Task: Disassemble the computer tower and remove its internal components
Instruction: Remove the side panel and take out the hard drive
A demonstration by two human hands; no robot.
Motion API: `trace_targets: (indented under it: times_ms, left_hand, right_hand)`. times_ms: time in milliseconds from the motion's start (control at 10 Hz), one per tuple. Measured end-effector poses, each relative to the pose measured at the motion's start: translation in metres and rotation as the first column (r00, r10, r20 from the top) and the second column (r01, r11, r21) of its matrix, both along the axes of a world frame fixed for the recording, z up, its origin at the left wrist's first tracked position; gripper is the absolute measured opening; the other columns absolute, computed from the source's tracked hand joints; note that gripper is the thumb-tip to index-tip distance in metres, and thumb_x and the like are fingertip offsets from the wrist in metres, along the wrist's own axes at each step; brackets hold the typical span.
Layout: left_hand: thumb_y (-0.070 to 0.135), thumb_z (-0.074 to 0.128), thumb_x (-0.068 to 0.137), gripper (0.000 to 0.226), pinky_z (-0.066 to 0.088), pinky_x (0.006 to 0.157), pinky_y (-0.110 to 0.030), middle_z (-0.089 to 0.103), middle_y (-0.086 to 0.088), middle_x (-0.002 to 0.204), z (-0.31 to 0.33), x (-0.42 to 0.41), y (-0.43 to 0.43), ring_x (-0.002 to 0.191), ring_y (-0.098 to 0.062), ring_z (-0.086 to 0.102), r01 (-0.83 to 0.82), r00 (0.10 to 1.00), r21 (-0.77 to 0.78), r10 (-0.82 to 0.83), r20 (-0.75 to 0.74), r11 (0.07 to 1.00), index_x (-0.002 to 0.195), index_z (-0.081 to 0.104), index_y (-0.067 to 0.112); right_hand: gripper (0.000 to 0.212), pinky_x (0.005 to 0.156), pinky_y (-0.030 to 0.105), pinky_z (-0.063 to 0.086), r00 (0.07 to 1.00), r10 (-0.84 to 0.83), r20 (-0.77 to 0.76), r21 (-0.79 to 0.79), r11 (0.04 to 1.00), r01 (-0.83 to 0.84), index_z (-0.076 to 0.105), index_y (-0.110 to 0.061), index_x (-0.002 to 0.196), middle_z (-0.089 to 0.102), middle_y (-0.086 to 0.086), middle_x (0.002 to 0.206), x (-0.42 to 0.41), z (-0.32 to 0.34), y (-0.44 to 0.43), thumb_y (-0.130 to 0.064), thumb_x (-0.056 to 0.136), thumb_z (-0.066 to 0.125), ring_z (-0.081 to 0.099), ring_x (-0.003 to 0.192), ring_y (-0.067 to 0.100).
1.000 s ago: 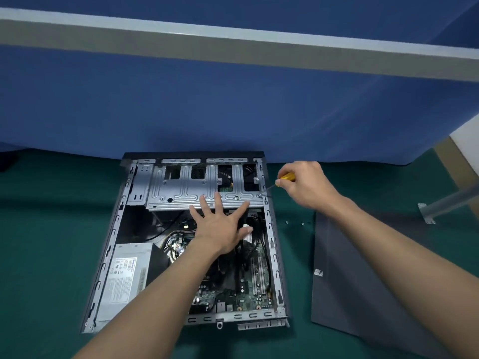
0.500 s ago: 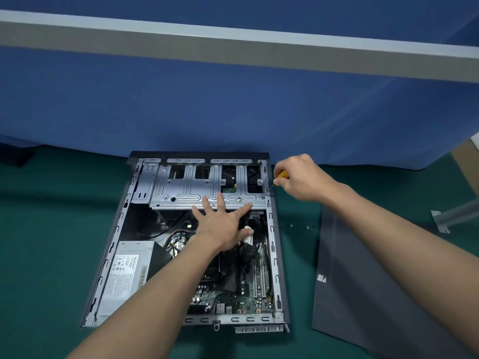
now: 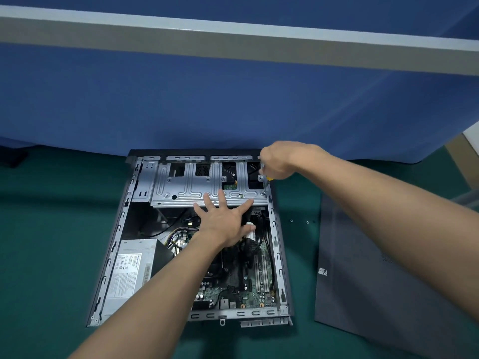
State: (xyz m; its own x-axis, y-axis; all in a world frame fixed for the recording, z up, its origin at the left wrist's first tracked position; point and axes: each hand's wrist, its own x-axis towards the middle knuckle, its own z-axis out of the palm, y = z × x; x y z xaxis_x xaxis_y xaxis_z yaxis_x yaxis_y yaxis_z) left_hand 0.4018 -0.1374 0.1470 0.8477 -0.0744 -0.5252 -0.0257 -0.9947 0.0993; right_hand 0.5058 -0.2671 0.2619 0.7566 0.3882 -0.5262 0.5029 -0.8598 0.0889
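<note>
The open computer tower (image 3: 279, 244) lies flat on the green mat. A silver drive cage (image 3: 181, 193) spans its far end. My left hand (image 3: 225, 222) rests with spread fingers on the cage's near edge, above the motherboard (image 3: 254, 296). My right hand (image 3: 281, 160) grips a yellow-handled screwdriver (image 3: 265, 181), held nearly upright. Its tip meets a screw at the cage's right near corner. A silver power supply (image 3: 129, 273) sits at the left of the case.
The removed grey side panel (image 3: 363, 281) lies on the mat to the right of the case. Two small screws (image 3: 299, 221) lie between case and panel. A blue partition wall rises just behind the case.
My right hand has swung up and over the case's far right corner, turning the screwdriver from slanting to nearly upright on the cage screw. My left hand has stayed on the cage.
</note>
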Motion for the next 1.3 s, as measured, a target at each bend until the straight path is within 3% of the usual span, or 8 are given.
trace_targets:
  times_ms: [200,500,600,700,800,900,1100,1300]
  left_hand:
    - [0.072,0.032,0.089,0.070,-0.002,0.106,-0.073,-0.015,-0.024,0.157,-0.005,0.000,0.001,0.138,-0.057,-0.013,-0.004,1.000,-0.001,0.004,0.020,1.000,0.147,-0.003,0.053]
    - [0.071,0.032,0.090,0.069,-0.002,0.107,-0.073,-0.016,-0.023,0.157,-0.004,0.000,0.000,0.138,-0.057,-0.014,-0.007,1.000,-0.004,0.007,0.013,1.000,0.147,-0.003,0.052]
    - [0.071,0.032,0.090,0.069,-0.003,0.107,-0.072,-0.016,-0.023,0.157,-0.002,0.000,0.000,0.138,-0.056,-0.014,-0.012,1.000,-0.008,0.012,0.005,1.000,0.147,-0.003,0.052]
    - [0.071,0.032,0.090,0.069,-0.003,0.108,-0.072,-0.016,-0.022,0.157,-0.001,0.000,0.000,0.138,-0.056,-0.014,-0.014,1.000,-0.010,0.014,0.001,1.000,0.147,-0.003,0.052]
    - [0.071,0.031,0.090,0.069,-0.003,0.108,-0.072,-0.016,-0.022,0.157,0.000,0.000,0.000,0.138,-0.056,-0.014,-0.015,1.000,-0.003,0.015,-0.004,1.000,0.147,-0.003,0.052]
    - [0.072,0.031,0.090,0.070,-0.003,0.108,-0.072,-0.016,-0.022,0.157,0.000,0.001,-0.001,0.138,-0.056,-0.014,-0.014,1.000,0.008,0.014,-0.010,1.000,0.147,-0.004,0.052]
    - [0.072,0.030,0.090,0.069,-0.001,0.108,-0.072,-0.016,-0.022,0.157,-0.001,0.000,0.000,0.139,-0.056,-0.013,-0.004,1.000,0.015,0.004,0.000,1.000,0.147,-0.006,0.053]
    - [0.072,0.030,0.090,0.069,-0.002,0.108,-0.072,-0.016,-0.022,0.157,-0.002,0.000,0.000,0.138,-0.056,-0.013,-0.001,1.000,0.015,0.001,0.005,1.000,0.146,-0.006,0.054]
  right_hand:
    - [0.027,0.050,0.028,0.034,0.999,0.033,0.002,-0.025,0.999,-0.033,0.045,-0.011,0.066,0.049,0.004,0.067,0.007,-0.001,0.004,-0.015,0.092,0.048,0.045,0.058,0.019]
    - [0.031,0.045,0.027,0.033,0.964,0.259,0.059,-0.048,0.965,-0.256,0.039,-0.013,0.064,0.041,0.005,0.070,0.001,-0.005,-0.004,-0.013,0.094,0.049,0.043,0.055,0.019]
    - [0.027,0.043,0.025,0.030,0.956,0.285,0.073,-0.038,0.958,-0.283,0.042,-0.009,0.061,0.038,0.006,0.065,0.001,-0.003,0.003,-0.002,0.086,0.050,0.040,0.052,0.023]
    - [0.008,0.042,0.022,0.030,0.972,0.228,0.057,0.060,0.971,-0.231,0.066,-0.003,0.079,0.052,0.009,0.068,0.003,-0.002,0.004,-0.002,0.080,0.058,0.047,0.055,0.026]
    - [0.020,0.051,0.027,0.042,0.992,0.121,0.042,0.154,0.980,-0.126,0.065,-0.010,0.078,0.063,0.007,0.078,0.005,-0.006,-0.003,-0.029,0.084,0.067,0.059,0.073,0.028]
    - [0.049,0.056,0.030,0.037,0.999,-0.030,0.045,0.156,0.988,0.023,0.046,-0.014,0.062,0.054,0.003,0.071,0.004,-0.010,-0.013,-0.049,0.095,0.044,0.052,0.071,0.028]
    - [0.038,0.055,0.030,0.036,0.997,-0.068,0.042,0.106,0.992,0.063,0.039,-0.012,0.063,0.042,0.004,0.069,0.000,-0.007,-0.016,-0.029,0.096,0.048,0.042,0.059,0.021]
    - [0.013,0.058,0.028,0.044,0.998,0.026,0.058,0.212,0.977,-0.038,0.068,-0.018,0.078,0.058,0.001,0.075,0.000,-0.001,-0.014,-0.006,0.080,0.062,0.058,0.079,0.026]
